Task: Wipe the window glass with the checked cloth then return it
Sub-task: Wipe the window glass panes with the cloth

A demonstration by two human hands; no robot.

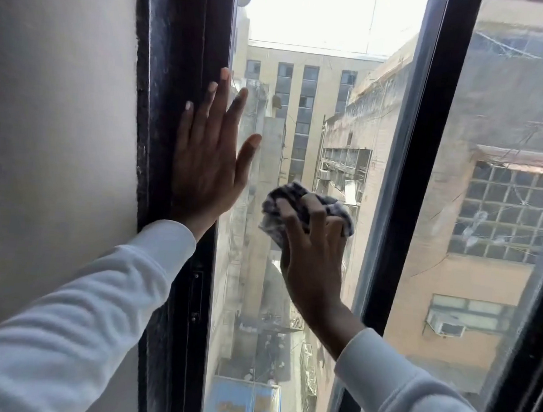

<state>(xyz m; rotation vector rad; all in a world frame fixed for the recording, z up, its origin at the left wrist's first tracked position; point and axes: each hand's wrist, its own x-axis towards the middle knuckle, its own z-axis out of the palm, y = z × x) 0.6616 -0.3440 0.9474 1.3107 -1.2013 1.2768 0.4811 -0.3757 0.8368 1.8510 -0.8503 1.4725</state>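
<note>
- Step in hand, as judged: wiping; the return of the cloth is not yet due.
- Right hand (pixel 314 241) is clamped on the bunched cloth (pixel 299 204), pressing it against the window glass (pixel 303 117) at mid-height.
- The cloth sits under and above the fingertips, between hand and pane.
- Left hand (pixel 207 158) lies flat, fingers spread, holding nothing, across the dark frame (pixel 181 52) and the glass edge.
- Next move likely calls for firm, even strokes across the hazy remainder of the pane.
</note>
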